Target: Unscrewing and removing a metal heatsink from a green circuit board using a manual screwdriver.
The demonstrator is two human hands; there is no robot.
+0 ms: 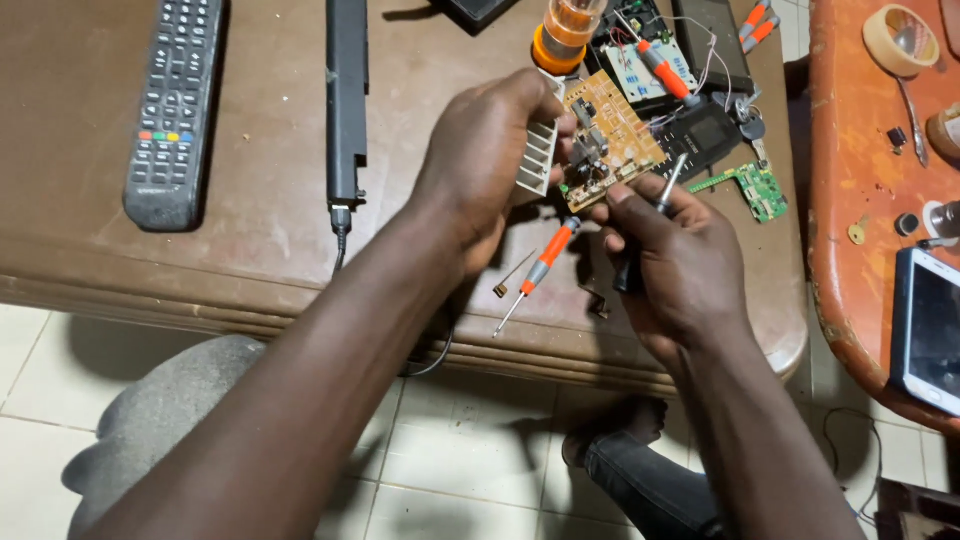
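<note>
Gripping a tan circuit board point(612, 135) above the worn brown table point(260, 230), the left hand point(490, 165) curls its fingers around the ribbed, pale metal heat sink point(538, 160) fixed to the board's left edge. The board is a flat square tilted toward the camera, its matte surface crowded with small dark components and printed traces. It sits between the two hands, touching both: the right hand point(670, 265) comes up from below, thumb and forefinger pressed against the board's lower edge while the remaining fingers close around a thin screwdriver point(655, 215) with a steel shaft and dark handle. On the scuffed, glossy tabletop just below the hands lies a slim orange-handled screwdriver point(540, 270). A black remote control point(175, 110) with rubbery buttons rests far left, and a long black bar point(346, 100) lies beside it. Behind the board sit an orange-and-clear lamp point(565, 30) and a small green circuit board point(762, 190).
</note>
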